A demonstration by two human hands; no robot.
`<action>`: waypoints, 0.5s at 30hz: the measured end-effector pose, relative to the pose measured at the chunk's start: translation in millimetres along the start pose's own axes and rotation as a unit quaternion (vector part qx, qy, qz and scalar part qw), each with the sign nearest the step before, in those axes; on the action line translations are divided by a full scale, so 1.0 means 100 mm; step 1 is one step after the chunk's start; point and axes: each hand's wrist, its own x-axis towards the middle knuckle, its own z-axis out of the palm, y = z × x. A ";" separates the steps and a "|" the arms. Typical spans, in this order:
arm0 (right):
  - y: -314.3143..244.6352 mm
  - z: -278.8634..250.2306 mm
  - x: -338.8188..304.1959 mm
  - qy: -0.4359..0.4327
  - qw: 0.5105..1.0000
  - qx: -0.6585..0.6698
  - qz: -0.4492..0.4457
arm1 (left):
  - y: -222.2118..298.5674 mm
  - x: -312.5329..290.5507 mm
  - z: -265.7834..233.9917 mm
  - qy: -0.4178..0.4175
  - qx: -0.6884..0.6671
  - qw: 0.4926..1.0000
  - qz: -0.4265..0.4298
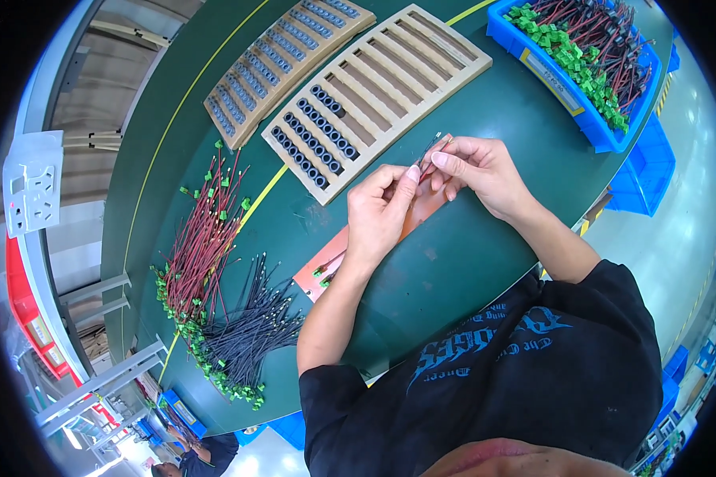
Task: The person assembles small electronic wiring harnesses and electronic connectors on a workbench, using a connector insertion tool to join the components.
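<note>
Close together over the green table (453, 274), my two hands hold thin red and black wires (423, 159). My left hand (376, 211) pinches them between thumb and bent fingers. With its thumb and fingertips together, my right hand (489, 175) grips the same wires near their upper ends. The fingers hide the exact contact points. Under the hands lies a pinkish-orange strip (310, 275); wires with green connectors (324, 276) rest on its lower left part, beside my left forearm.
At left lie red wires (195, 258) and black wires (250, 334) with green connectors. Ahead, one wooden tray (354, 151) holds black round parts in some slots; another tray (243, 131) carries rows of greyish parts. A blue bin (569, 99) of wired connectors stands far right.
</note>
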 end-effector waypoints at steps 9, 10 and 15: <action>0.03 0.09 -0.02 0.039 0.998 0.050 -0.007 | -0.08 -0.01 0.02 0.004 0.012 0.999 0.046; 0.05 0.09 -0.02 0.039 0.998 0.050 -0.007 | -0.08 -0.01 0.03 0.003 0.020 0.999 0.049; 0.05 0.05 -0.02 0.020 0.999 0.028 0.018 | -0.02 -0.04 0.03 -0.007 0.042 0.997 0.067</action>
